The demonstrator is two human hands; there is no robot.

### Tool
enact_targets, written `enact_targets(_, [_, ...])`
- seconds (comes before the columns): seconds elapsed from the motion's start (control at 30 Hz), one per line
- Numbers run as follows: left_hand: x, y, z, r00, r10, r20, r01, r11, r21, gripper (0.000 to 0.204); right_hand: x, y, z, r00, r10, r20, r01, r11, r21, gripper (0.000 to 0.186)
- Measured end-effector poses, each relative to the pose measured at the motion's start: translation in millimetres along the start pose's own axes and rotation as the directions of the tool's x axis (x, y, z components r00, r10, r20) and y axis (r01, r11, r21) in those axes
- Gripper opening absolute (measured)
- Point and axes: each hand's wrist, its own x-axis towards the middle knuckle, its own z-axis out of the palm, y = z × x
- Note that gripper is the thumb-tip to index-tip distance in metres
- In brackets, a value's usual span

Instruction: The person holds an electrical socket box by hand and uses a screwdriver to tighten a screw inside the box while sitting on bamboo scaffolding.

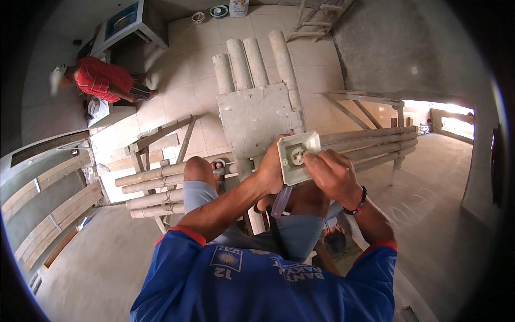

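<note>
A cream-white square plastic box [289, 174], which looks like an electrical socket box, is held up above my lap. Set in its face is a round white fitting [298, 155] with small brassy parts. My left hand [271, 167] grips the box along its left side, fingers wrapped behind it. The bent, pinched fingers of my right hand [333, 174] rest at the right edge of the round fitting; whatever they pinch is hidden. Below the box hangs a strip of clear plastic [281, 202], close to my thigh.
I sit high on bamboo poles [370, 142] carried by wooden trestles. In front lies a plaster-smeared board [257, 115]. A person in red [104, 80] bends at the far left; another person's head [335, 240] shows below right. Buckets [219, 11] stand at the back.
</note>
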Motion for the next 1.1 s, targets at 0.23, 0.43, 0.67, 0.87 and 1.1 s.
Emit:
enact_targets(0.23, [59, 10, -71, 0.996, 0.001, 0.095, -0.006, 0.998, 0.059, 0.044, -8, 41, 79, 0.98, 0.03, -0.197, -0.01, 0.995, 0.101, 0.02])
enact_targets(0.43, [83, 14, -104, 0.998, 0.026, 0.051, -0.03, 0.996, 0.085, 0.038, -17, 67, 123, 0.987, 0.017, -0.16, 0.005, 0.991, 0.136, 0.019])
enact_targets(0.67, [93, 14, -129, 0.997, 0.077, 0.02, -0.079, 0.992, 0.101, 0.041, -19, 77, 160, 0.977, 0.183, -0.114, -0.132, 0.925, 0.357, 0.009])
enact_targets(0.87, [94, 12, -140, 0.987, 0.157, 0.013, -0.158, 0.979, 0.132, 0.051, -17, 74, 170, 0.91, 0.411, 0.057, -0.372, 0.749, 0.548, 0.007])
enact_targets(1.1, [88, 13, -127, 0.949, 0.314, 0.014, -0.314, 0.948, 0.059, 0.04, -12, 74, 181, 0.9, 0.436, 0.003, -0.35, 0.719, 0.6, 0.01])
